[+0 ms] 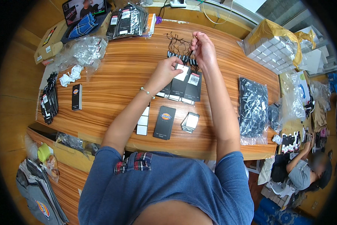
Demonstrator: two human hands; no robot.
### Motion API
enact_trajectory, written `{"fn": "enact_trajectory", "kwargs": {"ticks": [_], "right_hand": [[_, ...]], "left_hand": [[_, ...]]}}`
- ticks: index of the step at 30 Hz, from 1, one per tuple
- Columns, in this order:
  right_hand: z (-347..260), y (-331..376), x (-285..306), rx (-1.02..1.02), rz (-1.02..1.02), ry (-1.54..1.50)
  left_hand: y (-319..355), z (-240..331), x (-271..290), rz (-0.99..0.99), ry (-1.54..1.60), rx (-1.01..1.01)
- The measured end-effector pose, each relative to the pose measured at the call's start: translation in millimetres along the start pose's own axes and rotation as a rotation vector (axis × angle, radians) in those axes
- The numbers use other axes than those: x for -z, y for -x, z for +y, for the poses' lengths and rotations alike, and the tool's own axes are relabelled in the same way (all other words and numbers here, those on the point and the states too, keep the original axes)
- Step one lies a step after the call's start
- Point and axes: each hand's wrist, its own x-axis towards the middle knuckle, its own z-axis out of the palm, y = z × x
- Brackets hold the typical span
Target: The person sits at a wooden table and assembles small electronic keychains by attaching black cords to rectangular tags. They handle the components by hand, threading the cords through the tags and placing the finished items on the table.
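My left hand [166, 72] pinches the upper edge of a black hang tag [178, 87] with a white sticker. Higher and to the right, my right hand [204, 50] has its fingers closed on a thin dark string that runs toward the tag's top. Several more black hang tags [194, 90] lie overlapped beneath and beside the held one. Behind them sits a row of looped black strings [175, 45] with small dark plastic ends. Closer to me are a stack of black tags [164, 123], a strip of white labels [142, 124] and a small pile of white cards [190, 122].
Bundled black tags [126, 23] stand at the back left, near clear plastic bags [82, 50]. More tags [49, 99] and a narrow stack [77, 97] lie left. At right are a bag of black strings [253, 108] and stacked white boxes [269, 48]. Another person [303, 174] works beyond.
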Motion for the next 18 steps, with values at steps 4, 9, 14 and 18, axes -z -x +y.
{"fn": "enact_trajectory", "kwargs": {"ticks": [4, 9, 14, 18], "right_hand": [[5, -23, 16, -0.101, 0.015, 0.151], [12, -54, 35, -0.169, 0.054, 0.279], [22, -79, 46, -0.231, 0.096, 0.337], [29, -95, 59, -0.150, 0.110, 0.478]], "left_hand": [[-2, 4, 1, 0.092, -0.506, -0.227], [-1, 0, 2, 0.039, -0.555, -0.171], [11, 2, 8, 0.092, -0.434, -0.165], [39, 9, 16, 0.101, -0.381, -0.126]]}}
